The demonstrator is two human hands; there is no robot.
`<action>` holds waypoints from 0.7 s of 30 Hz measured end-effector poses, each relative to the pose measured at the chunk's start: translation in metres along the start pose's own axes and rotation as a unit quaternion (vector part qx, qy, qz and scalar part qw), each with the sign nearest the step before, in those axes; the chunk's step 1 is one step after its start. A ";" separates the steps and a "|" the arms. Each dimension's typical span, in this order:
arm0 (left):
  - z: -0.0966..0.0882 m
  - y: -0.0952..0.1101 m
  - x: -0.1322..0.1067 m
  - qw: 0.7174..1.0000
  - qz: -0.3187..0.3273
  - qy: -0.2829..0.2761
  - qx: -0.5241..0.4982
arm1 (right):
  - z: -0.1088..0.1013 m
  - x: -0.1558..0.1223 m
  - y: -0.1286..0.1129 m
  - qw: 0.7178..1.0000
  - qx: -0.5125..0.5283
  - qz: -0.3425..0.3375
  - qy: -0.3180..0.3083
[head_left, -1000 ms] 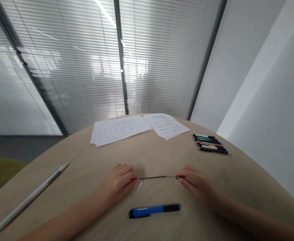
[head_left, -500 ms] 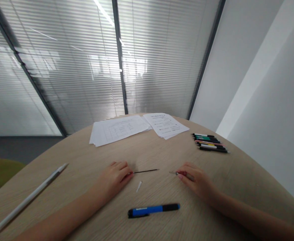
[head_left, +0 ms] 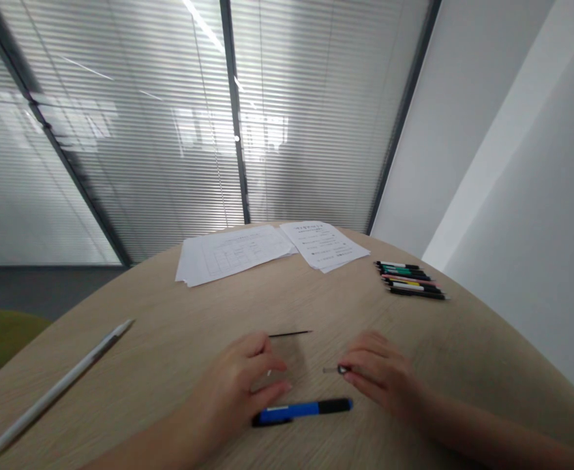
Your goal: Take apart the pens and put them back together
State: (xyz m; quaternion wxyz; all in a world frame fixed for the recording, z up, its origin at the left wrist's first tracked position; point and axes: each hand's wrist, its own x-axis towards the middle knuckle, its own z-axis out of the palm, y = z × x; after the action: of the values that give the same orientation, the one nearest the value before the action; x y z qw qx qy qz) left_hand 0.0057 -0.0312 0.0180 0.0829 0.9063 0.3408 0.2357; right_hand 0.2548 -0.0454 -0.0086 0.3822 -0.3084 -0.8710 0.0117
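A thin black rod (head_left: 289, 333), probably a pen refill, lies on the pale wood-grain table (head_left: 160, 346), with nothing touching it. Its long axis runs almost straight left to right, the right end slightly farther away. It looks light and stiff but slender, so it may roll or snap under a hard press; a pinch around its middle between fingertips seems the safest hold. Nearer the person, a short metal tip (head_left: 331, 370) points left, roughly parallel to the rod, with a dark ring at its right end. That ring sits against the fingertips of the right hand (head_left: 377, 371), which curl closely around it, though I cannot tell whether they are gripping it or only touching it. It looks small and easy to drop. The left hand (head_left: 235, 385) is open and arched, its fingers spread and holding nothing visible, above a small white piece (head_left: 269, 373) that is mostly hidden. A blue marker (head_left: 291, 412) lies just in front of both hands. Farther off are a long white pen (head_left: 57, 391), stacked papers (head_left: 233, 254) and a row of colored pens (head_left: 409, 279).
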 end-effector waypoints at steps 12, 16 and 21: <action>0.012 0.032 -0.004 0.997 0.039 -0.052 -0.041 | 0.002 0.002 -0.028 0.994 -0.034 -0.099 -0.006; 0.016 0.034 -0.005 0.997 0.051 -0.032 -0.052 | 0.002 0.001 -0.030 0.994 -0.042 -0.099 -0.016; 0.015 0.034 -0.005 0.995 0.034 -0.028 -0.087 | 0.002 0.002 -0.030 0.995 -0.041 -0.095 -0.009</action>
State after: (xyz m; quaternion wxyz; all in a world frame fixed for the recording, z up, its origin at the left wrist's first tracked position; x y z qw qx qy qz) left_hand 0.0294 -0.0604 0.0132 0.1629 0.9130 0.2858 0.2415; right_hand 0.2364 -0.0685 -0.0016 0.3604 -0.2399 -0.8996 -0.0573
